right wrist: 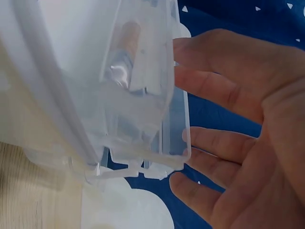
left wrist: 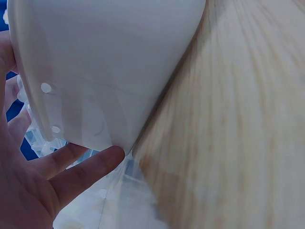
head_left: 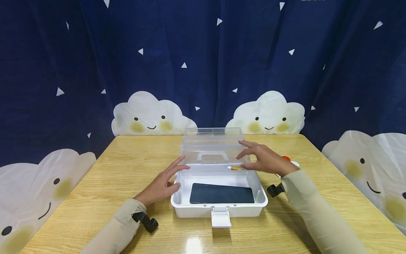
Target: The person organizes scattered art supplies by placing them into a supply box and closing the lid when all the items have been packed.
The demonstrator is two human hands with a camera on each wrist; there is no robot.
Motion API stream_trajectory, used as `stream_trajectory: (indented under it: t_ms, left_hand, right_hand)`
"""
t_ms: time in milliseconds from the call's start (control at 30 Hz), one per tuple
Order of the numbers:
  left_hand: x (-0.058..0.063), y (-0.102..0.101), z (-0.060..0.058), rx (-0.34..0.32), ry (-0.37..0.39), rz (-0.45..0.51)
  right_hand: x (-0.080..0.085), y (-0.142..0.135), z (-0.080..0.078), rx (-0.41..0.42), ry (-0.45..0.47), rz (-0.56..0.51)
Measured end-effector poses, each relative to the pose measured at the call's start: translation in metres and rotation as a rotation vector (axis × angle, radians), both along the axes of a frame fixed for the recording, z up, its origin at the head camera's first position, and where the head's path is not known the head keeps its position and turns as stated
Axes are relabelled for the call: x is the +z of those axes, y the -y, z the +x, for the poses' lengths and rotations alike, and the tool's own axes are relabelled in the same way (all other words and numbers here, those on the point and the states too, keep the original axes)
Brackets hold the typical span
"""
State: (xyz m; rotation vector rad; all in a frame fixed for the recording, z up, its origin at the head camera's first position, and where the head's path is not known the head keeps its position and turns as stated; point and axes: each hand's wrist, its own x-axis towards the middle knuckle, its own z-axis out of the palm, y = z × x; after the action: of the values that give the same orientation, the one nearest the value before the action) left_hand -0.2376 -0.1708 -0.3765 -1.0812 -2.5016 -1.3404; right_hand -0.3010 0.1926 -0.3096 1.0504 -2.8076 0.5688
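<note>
A white storage box (head_left: 187,211) with a clear lid (head_left: 212,137) stands opened in front of me. On its floor lies a dark, flat, rectangular thing (head_left: 222,193). A clear tray (right wrist: 164,90) at the back of the box carries a small yellow tube (head_left: 235,168) with a white cap. My left hand (head_left: 163,186) is at the box's left side, fingers spread; in the left wrist view its fingertips reach the box's back corner. The right hand (head_left: 264,158) is at the tray's right end, and its extended fingertips touch the clear plastic edge.
Behind my right wrist, partly hidden, are a red round thing (head_left: 286,158) and a white one (head_left: 295,163). The box's front latch (head_left: 221,217) hangs down over the wooden table (head_left: 142,155). A dark blue curtain (head_left: 203,46) with clouds hangs behind.
</note>
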Motion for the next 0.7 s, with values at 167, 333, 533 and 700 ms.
stream_trajectory:
  t_ms: [167,333,533,700]
  left_hand:
    - [0.001,0.001,0.001,0.001,0.001,0.004]
    - [0.002,0.001,0.001,0.008,-0.006,-0.006]
    - [0.001,0.001,0.001,0.009,0.004,-0.007]
    - [0.001,0.0,0.001,0.018,0.008,-0.021]
  right_hand:
    - [0.002,-0.012,-0.001,0.019,-0.043,-0.043]
    - [0.005,-0.024,-0.003,-0.027,-0.049,-0.083]
    - [0.009,-0.036,-0.007,-0.104,-0.023,-0.099]
    - [0.008,-0.045,-0.011,-0.174,-0.001,-0.095]
